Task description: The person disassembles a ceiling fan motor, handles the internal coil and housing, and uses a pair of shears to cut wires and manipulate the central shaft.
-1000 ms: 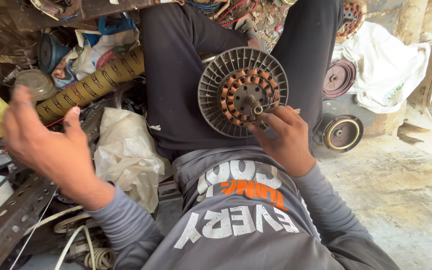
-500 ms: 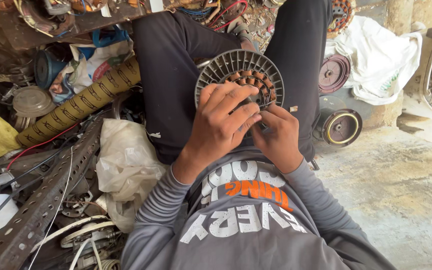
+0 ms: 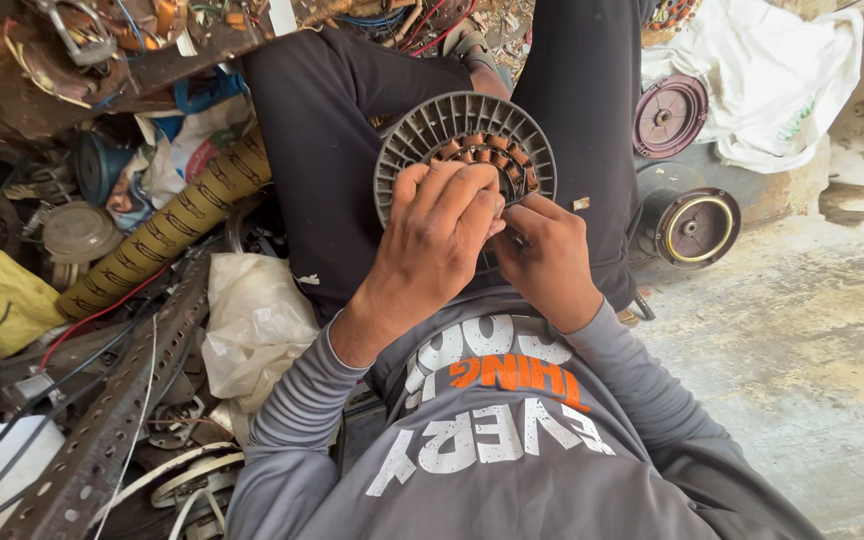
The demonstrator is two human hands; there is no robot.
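Workpiece: a round grey finned motor part point(image 3: 465, 135) with copper-coloured windings at its centre, resting on the person's lap between the black-trousered legs.
Left hand point(image 3: 430, 245): laid over the lower left of the part, fingers point(image 3: 452, 195) curled down onto the windings and rim; it grips the part.
Right hand point(image 3: 549, 255): just beside the left, at the lower right edge of the part; fingers bent in against the rim, thumb toward the centre (whether it pinches anything small cannot be told, since the left hand covers the spot).
Hand contact: the two hands touch each other at the fingertips.
Posture: the person sits on the floor, grey long sleeves down to both wrists.
Left surroundings: a white plastic bag point(image 3: 252, 325) near the left elbow; a perforated metal angle bar point(image 3: 112, 425) running diagonally; a yellow-brown ribbed hose point(image 3: 167, 235) beyond it; loose wires and scrap around these.
Right surroundings: a dark round motor housing with a yellow ring point(image 3: 697, 228) on the concrete floor point(image 3: 802, 350), well apart from the right hand; a maroon disc point(image 3: 669, 115) behind it, against white cloth point(image 3: 767, 80).
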